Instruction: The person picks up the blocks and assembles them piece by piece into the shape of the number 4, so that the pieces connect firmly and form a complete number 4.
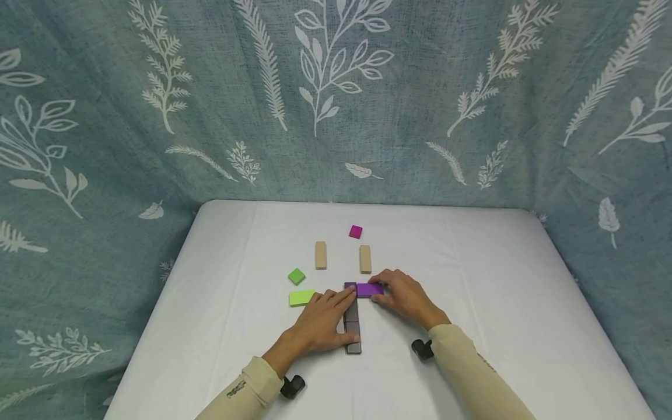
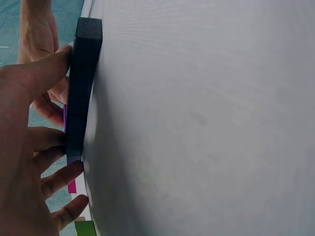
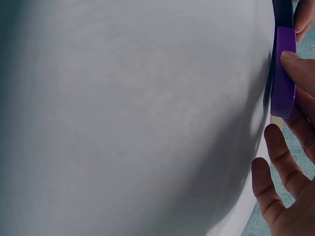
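Observation:
Two dark grey blocks, the far one (image 1: 352, 311) and the near one (image 1: 353, 349), lie end to end in a column on the white table. My left hand (image 1: 322, 322) reaches over them from the left, with fairly straight fingers. Its thumb touches the near block and its fingertips touch the far block's upper end. A purple block (image 1: 369, 290) lies crosswise against the right side of that upper end. My right hand (image 1: 406, 296) pinches the purple block between its thumb and fingers, seen also in the right wrist view, where its other fingers stand apart from it.
Left of the column are a lime block (image 1: 300, 298), partly behind the left hand, and a green square block (image 1: 296, 276). Two tan blocks, a left one (image 1: 321, 255) and a right one (image 1: 365, 259), lie farther back. A magenta square block (image 1: 356, 232) is beyond them.

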`<state>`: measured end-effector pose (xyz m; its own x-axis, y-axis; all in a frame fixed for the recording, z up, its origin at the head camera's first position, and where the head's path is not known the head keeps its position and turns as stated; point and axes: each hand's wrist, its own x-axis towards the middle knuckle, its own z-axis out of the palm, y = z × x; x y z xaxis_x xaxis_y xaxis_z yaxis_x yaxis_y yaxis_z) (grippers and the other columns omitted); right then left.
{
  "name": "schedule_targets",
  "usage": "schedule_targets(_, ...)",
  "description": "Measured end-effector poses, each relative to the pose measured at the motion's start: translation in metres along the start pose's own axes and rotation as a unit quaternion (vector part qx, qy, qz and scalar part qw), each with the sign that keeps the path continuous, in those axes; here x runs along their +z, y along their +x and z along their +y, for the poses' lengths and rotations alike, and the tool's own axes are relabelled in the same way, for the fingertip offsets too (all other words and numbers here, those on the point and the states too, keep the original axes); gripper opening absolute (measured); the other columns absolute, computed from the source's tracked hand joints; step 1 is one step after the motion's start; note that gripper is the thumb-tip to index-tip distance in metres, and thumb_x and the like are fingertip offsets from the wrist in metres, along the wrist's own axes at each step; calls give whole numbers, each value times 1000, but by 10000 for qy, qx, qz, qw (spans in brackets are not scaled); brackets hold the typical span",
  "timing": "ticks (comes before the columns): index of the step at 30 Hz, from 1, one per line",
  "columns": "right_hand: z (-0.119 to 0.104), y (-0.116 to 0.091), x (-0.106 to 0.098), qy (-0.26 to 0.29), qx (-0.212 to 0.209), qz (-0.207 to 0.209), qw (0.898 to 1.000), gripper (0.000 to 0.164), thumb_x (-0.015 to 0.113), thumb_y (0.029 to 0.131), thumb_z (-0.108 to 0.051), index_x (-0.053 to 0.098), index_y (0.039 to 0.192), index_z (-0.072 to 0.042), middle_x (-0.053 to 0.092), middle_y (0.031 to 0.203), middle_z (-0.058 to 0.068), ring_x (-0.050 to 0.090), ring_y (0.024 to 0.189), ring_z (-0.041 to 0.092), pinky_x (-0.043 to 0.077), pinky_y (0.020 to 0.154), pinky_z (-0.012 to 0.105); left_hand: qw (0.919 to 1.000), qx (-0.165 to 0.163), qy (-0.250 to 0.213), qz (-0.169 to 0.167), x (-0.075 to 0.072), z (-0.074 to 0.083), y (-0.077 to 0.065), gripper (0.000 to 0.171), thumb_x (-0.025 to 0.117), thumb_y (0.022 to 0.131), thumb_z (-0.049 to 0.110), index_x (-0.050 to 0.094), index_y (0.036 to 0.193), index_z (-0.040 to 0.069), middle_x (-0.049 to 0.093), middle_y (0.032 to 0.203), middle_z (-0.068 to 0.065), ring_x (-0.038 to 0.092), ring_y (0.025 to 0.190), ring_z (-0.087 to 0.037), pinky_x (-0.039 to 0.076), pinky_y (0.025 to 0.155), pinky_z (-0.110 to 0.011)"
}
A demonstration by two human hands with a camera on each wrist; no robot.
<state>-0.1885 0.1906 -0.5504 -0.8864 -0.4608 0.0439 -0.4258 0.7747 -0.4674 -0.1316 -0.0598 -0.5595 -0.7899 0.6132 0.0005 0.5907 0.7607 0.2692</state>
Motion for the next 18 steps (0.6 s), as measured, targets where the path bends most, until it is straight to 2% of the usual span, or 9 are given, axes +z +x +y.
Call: schedule_targets(18,2,2,3,-68,-27,-31,10000,37,85,84,-25,74,118,-16,70,115,-1,60,98,17,51,87,41,10000,-14,-80,26,-2,1,-1,93,60,89,69,33,159,14,27,165,3,42,136,-19,37,102,-42)
